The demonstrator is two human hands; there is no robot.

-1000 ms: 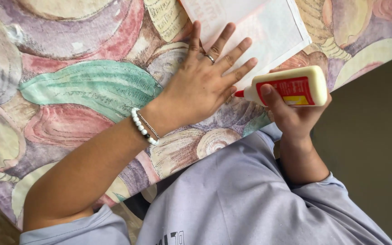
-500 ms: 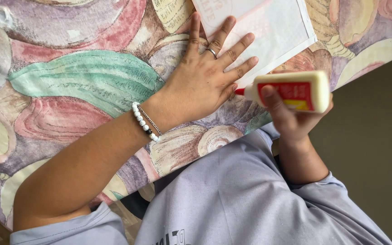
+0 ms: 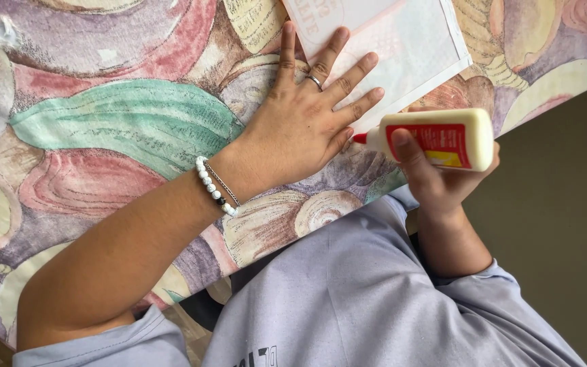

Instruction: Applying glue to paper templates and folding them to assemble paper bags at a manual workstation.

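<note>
Left hand (image 3: pixel 307 126) lies flat, fingers spread, pressing the lower edge of a white paper sheet (image 3: pixel 402 47) on a cloth-covered table (image 3: pixel 103 129) with shell pattern. Right hand (image 3: pixel 443 180) is wrapped tight around a cream glue bottle (image 3: pixel 443 138) with red label, held sideways, red nozzle pointing at the sheet's edge beside the left fingertips. Bottle opaque; contents not visible. Bead bracelet (image 3: pixel 213 187) on left wrist.

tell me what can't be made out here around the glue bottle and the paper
- Head view: the paper runs off the top edge, its far part unseen.
- The left hand covers the paper's near corner.
- The right hand hides the glue bottle's underside.
- Whether glue is coming out: too small to tell.
</note>
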